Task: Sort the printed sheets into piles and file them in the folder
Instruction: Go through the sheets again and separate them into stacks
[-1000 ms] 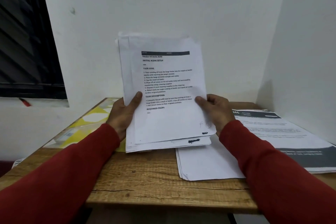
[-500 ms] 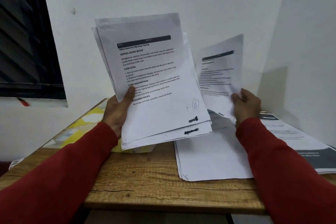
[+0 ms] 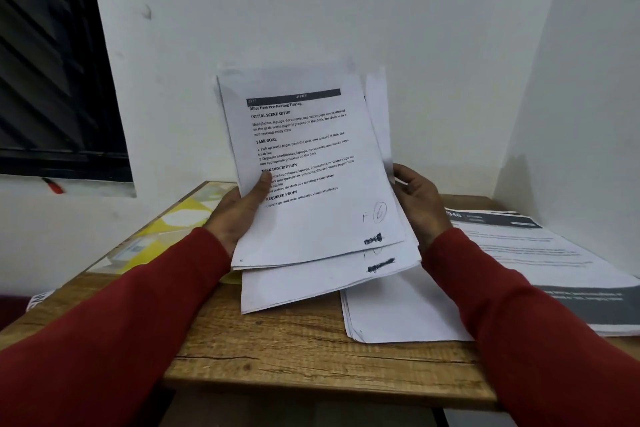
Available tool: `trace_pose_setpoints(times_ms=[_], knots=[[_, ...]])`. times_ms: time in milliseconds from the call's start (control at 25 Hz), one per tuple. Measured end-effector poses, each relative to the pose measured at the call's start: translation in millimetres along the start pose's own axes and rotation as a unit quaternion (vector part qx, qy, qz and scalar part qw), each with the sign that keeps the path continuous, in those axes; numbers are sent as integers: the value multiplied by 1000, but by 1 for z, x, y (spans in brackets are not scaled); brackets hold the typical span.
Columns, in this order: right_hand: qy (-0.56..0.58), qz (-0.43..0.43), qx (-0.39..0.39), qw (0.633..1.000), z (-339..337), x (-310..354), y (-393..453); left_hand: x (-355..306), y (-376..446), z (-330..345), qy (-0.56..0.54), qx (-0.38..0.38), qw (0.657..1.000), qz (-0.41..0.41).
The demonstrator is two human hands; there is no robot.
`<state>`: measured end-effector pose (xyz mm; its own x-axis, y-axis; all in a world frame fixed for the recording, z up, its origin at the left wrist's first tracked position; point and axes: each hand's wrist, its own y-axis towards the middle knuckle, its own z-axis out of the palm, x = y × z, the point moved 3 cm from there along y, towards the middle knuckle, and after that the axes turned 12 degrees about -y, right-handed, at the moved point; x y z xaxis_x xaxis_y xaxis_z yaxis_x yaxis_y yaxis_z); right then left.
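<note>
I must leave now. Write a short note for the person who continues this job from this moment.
Left hand holds the stack upright, thumb on the top sheet. Right hand grips the stack's right edge.
On the desk: a white pile in the middle, a printed pile at the right, a yellow folder at the left.
Done: two piles begun.
Left: sort the held stack, then file everything.

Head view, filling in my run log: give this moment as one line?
phase: sorting | left hand: holds white printed-sheet stack | right hand: grips stack's right edge | wooden desk: two paper piles
</note>
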<state>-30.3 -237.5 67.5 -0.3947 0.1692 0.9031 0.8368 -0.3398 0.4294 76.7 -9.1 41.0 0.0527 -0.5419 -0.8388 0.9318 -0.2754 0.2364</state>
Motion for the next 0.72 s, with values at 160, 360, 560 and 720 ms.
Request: trace_pose_setpoints(times_ms=[160, 360, 560, 720], knots=[[18, 60, 42, 997, -3, 0, 2, -1, 0, -5, 39, -36, 998, 22], [-55, 51, -9, 997, -4, -7, 1, -1, -4, -3, 50, -43, 997, 44], [-130, 3, -119, 984, -17, -15, 9, -1, -13, 10, 32, 14, 999, 34], [-134, -25, -150, 979, -27, -15, 15, -4, -12, 10, 24, -1, 997, 71]])
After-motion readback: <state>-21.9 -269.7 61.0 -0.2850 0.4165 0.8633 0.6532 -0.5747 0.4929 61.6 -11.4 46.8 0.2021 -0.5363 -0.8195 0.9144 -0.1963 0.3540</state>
